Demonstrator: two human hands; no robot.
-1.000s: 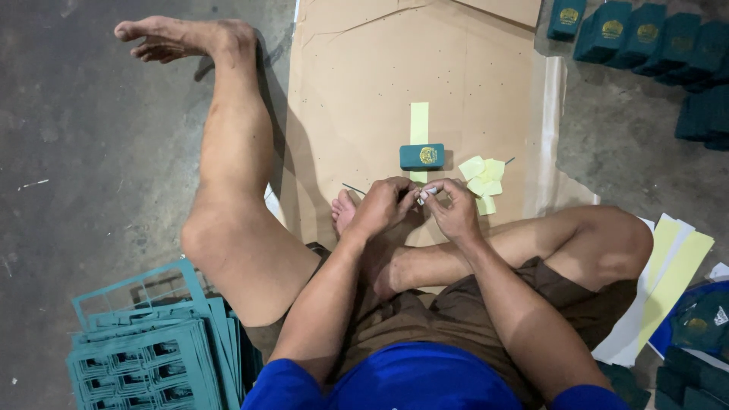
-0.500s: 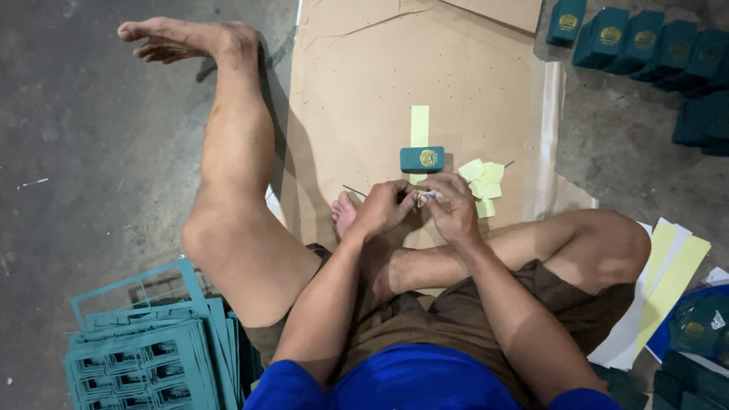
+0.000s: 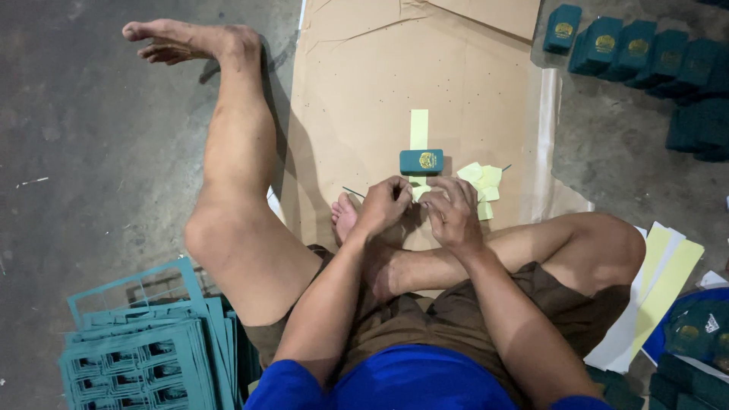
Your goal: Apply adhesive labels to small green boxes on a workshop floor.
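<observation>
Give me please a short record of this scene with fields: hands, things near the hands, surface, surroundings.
left hand: closed over a small item, too hidden to identify
right hand: fingers bent, beside the left hand, at the same item
near hands: small teal box; pale yellow paper pieces; yellow strip
surface: brown cardboard sheet on concrete floor
surroundings: stack of teal cut-out sheets; row of teal boxes
</observation>
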